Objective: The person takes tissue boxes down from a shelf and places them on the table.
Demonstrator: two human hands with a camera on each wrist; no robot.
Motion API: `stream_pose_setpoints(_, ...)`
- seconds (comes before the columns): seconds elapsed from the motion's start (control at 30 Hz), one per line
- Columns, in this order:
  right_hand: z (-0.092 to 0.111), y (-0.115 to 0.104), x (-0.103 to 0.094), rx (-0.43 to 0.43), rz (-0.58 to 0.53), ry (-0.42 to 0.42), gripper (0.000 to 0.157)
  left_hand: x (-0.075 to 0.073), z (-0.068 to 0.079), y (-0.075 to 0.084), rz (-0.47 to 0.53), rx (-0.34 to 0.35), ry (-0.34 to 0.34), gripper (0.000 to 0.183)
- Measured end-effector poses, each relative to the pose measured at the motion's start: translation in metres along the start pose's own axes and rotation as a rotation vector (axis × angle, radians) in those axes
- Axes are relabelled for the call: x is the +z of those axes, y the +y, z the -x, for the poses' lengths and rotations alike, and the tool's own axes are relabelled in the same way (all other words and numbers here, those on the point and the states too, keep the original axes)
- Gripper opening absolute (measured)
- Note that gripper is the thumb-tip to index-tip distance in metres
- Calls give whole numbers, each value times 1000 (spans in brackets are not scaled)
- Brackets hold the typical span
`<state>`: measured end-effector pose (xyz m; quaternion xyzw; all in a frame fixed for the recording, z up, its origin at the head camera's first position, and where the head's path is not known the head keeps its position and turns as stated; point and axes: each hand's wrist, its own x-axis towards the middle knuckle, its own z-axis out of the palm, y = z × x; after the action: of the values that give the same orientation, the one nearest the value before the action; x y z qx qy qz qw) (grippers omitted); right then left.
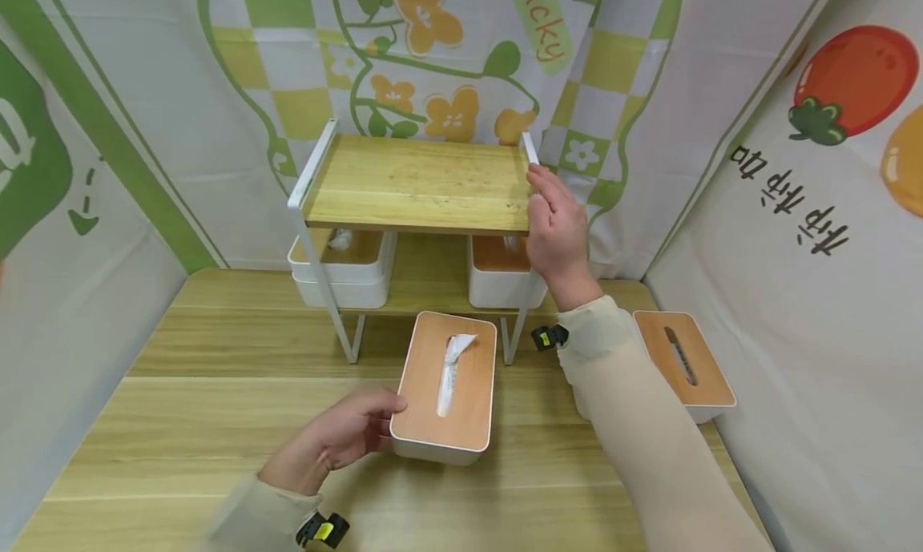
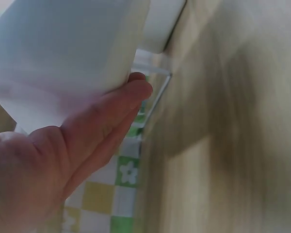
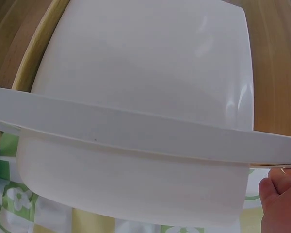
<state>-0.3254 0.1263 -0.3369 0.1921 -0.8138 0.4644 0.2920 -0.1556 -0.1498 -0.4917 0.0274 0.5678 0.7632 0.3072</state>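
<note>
A white tissue box (image 1: 465, 384) with a wood-look lid and a tissue poking from its slot is in front of the shelf, over the table. My left hand (image 1: 353, 428) holds it at its near left corner, thumb on the lid's edge. In the left wrist view, the fingers (image 2: 104, 121) lie along the box's white wall (image 2: 72, 43). My right hand (image 1: 558, 227) touches the right white frame of the two-tier shelf (image 1: 418, 183), fingers pointing up along it. The right wrist view shows that frame bar (image 3: 136, 128) and the right hand (image 3: 283, 204) at its end.
On the lower tier are two stacked boxes (image 1: 342, 284) at left and another box (image 1: 505, 284) at right. To the right, partly behind my right forearm, a tissue box (image 1: 685, 360) stands on the table (image 1: 216, 432). Printed fabric walls (image 1: 779, 312) enclose the table.
</note>
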Motion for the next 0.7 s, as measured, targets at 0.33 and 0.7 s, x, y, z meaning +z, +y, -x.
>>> stream_pose_setpoints(0.33,0,-1,0,-3,-8,3,50,12,-20,-23,20,-66,-23,26)
stream_pose_setpoints(0.7,0,-1,0,-5,-4,1,49,22,-44,-38,35,-132,-94,14)
